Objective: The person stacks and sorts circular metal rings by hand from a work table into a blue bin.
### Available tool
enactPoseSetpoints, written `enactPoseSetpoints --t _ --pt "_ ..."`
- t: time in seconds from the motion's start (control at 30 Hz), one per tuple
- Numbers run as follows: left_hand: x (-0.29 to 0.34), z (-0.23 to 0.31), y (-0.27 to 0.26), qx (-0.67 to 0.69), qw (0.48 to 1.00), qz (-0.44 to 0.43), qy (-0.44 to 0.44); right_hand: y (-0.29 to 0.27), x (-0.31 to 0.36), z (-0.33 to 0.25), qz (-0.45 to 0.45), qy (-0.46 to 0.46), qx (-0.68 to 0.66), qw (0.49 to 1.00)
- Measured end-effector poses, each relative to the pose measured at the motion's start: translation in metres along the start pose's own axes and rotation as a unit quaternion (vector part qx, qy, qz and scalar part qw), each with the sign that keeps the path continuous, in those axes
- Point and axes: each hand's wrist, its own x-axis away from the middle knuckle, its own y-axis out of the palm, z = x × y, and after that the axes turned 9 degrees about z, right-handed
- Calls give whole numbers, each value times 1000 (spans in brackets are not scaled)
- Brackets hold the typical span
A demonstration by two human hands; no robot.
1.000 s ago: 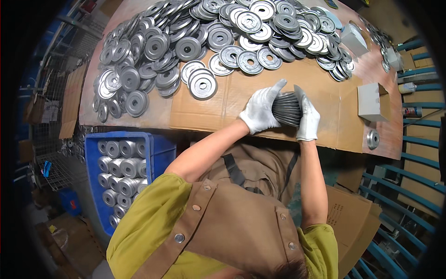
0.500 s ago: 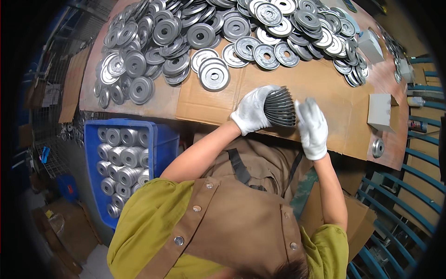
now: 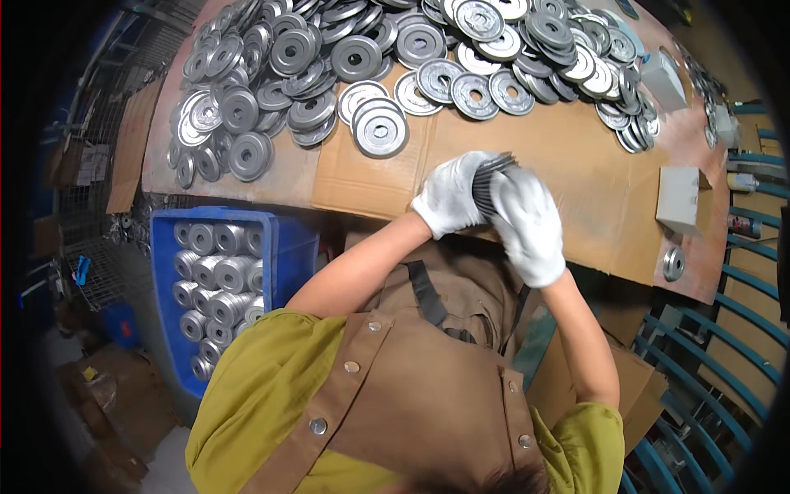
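Observation:
My left hand (image 3: 449, 196), in a white glove, is wrapped round the left side of a stack of dark metal discs (image 3: 484, 188). The stack is held just above the near edge of the cardboard sheet. Against its right end lies my gloved right hand (image 3: 528, 224), slightly blurred, with its fingers stretched flat along the discs and covering much of them. Beyond my hands, several loose silver discs with centre holes (image 3: 380, 130) overlap on the cardboard (image 3: 370, 181).
A large heap of similar discs (image 3: 356, 59) spreads over the far side of the table. To my left stands a blue crate (image 3: 288, 247) with stacked discs inside. A small white box (image 3: 680, 200) and a single disc (image 3: 674, 263) sit at the table's right.
My right hand has moved left, from beside the stack onto its right end. The stack's fanned edges are now mostly covered. My left hand keeps its grip.

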Motion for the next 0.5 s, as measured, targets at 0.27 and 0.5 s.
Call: enactPoseSetpoints --t 0.27,0.5 --pt "3 7 6 -18 997 55 54 -2 27 36 29 48 -82 995" --pt "18 -12 8 -57 996 56 24 28 -28 -29 53 79 104 990"
